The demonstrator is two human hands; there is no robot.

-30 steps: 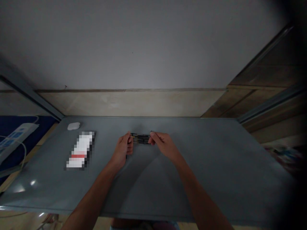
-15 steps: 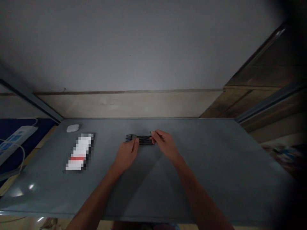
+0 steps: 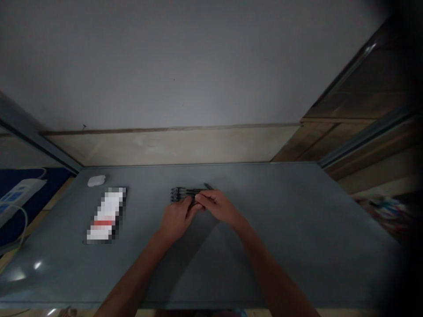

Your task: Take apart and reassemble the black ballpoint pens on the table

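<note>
A bundle of slim dark pens (image 3: 181, 193) lies on the grey table (image 3: 280, 220), their tips pointing left. One pen (image 3: 208, 186) angles away at the upper right. My right hand (image 3: 216, 206) has its fingers closed over the right part of the bundle, hiding it. My left hand (image 3: 176, 216) sits against the near side of the pens, and its fingertips touch my right hand. Whether it grips them is hidden.
A pixelated white package with a red band (image 3: 105, 215) and a small white rounded case (image 3: 96, 180) lie left on the table. Beyond the left edge, a white power strip (image 3: 20, 193) with a cable sits on blue material. A wall rises behind.
My hands have closed together over the pens, with my left hand moving right onto my right. One pen now angles out from the bundle at the upper right.
</note>
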